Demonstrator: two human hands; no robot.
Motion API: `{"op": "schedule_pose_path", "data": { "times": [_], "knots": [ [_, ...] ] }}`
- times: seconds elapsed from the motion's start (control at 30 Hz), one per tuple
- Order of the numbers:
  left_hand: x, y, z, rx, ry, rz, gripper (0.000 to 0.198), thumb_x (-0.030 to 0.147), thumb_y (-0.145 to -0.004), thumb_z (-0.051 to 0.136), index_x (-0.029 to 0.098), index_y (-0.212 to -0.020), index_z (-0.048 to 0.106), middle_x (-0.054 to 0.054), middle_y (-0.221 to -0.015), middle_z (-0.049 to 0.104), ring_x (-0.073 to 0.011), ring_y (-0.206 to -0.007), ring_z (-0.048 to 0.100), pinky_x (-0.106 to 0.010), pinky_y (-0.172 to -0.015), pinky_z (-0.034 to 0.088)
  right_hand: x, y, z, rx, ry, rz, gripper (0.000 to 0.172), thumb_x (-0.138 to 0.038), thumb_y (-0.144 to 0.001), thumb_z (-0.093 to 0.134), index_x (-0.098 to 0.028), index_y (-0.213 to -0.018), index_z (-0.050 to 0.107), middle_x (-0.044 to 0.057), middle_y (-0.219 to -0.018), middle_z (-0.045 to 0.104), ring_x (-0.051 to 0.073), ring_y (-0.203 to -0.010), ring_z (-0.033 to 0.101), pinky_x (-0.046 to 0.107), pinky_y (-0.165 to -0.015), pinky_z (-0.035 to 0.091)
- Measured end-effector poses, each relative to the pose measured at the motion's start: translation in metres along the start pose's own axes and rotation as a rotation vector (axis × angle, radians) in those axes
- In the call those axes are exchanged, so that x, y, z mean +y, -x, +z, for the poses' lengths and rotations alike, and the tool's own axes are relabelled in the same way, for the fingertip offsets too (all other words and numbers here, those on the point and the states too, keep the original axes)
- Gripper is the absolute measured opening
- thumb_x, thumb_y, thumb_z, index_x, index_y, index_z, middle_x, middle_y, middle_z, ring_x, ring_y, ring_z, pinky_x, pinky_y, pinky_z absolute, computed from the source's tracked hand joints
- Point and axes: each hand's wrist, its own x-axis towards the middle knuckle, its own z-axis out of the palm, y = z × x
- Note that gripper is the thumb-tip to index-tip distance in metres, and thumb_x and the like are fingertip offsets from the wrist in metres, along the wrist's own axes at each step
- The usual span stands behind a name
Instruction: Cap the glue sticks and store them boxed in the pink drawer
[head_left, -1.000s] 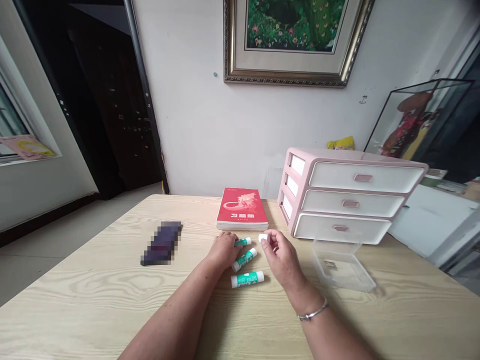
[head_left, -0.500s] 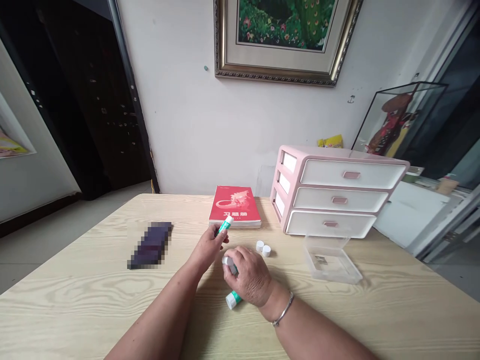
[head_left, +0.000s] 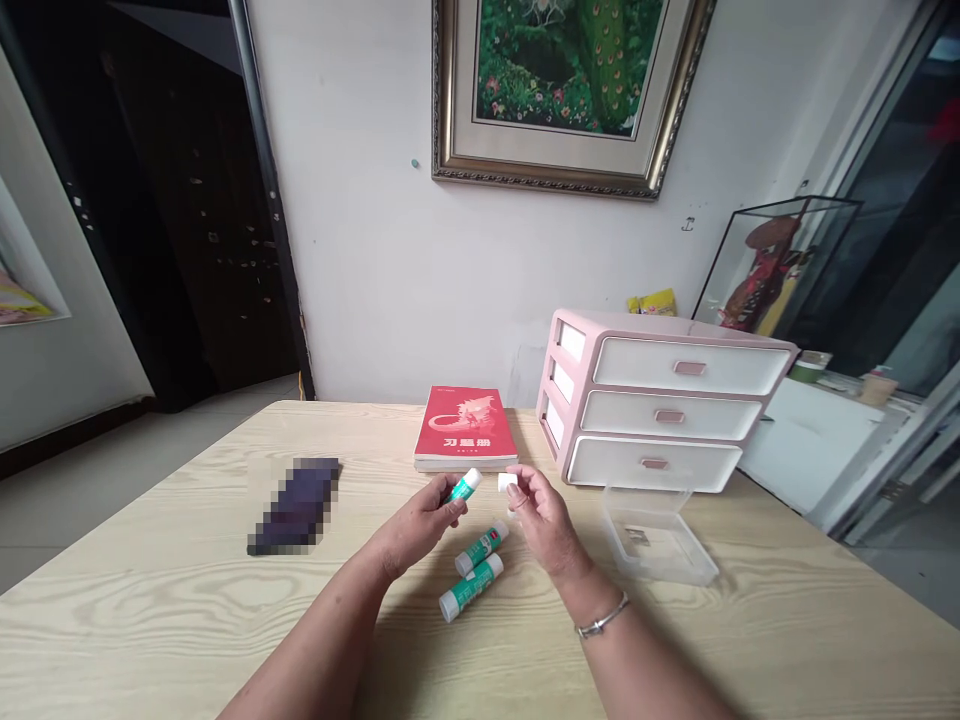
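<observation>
My left hand (head_left: 431, 515) is closed around a green and white glue stick (head_left: 466, 485), its white end pointing up to the right. Between the thumb and fingers of my right hand (head_left: 541, 515) is a white cap (head_left: 507, 482), a short gap from that white end. Another white piece shows partly behind my right fingers. Two more green glue sticks lie on the table between my forearms: an upper one (head_left: 482, 547) and a lower one (head_left: 471, 588), close together and slanted alike.
A red book (head_left: 466, 425) lies behind my hands. To the right stand a pink and white drawer unit (head_left: 667, 415) and an open clear plastic box (head_left: 660, 550). A blurred dark item (head_left: 296, 507) lies at the left on the wooden table (head_left: 187, 560).
My right hand has let go of a glue stick, now lying beside the other one, and has moved up and taken a white cap. My left hand still holds its glue stick.
</observation>
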Motion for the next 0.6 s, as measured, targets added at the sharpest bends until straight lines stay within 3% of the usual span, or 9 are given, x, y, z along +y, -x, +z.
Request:
{"op": "schedule_pose_path", "data": {
  "times": [0.23, 0.6],
  "knots": [
    [0.008, 0.003, 0.005, -0.024, -0.182, 0.058, 0.041, 0.051, -0.093, 0.045, 0.020, -0.115, 0.058, -0.003, -0.099, 0.063, -0.0191, -0.089, 0.054, -0.028, -0.081, 0.044, -0.005, -0.001, -0.008, -0.123, -0.057, 0.047, 0.034, -0.044, -0.093, 0.052, -0.021, -0.118, 0.058, 0.003, -0.093, 0.062, 0.014, -0.077, 0.056, 0.028, -0.073, 0.048],
    [0.007, 0.004, 0.007, -0.072, -0.245, 0.086, 0.042, 0.048, -0.092, 0.046, 0.018, -0.116, 0.062, -0.005, -0.101, 0.067, -0.0215, -0.090, 0.058, -0.028, -0.079, 0.044, -0.016, 0.004, -0.009, -0.146, 0.161, -0.123, 0.030, -0.033, -0.096, 0.050, -0.022, -0.122, 0.059, 0.006, -0.107, 0.065, 0.017, -0.092, 0.061, 0.030, -0.077, 0.050]
  ]
}}
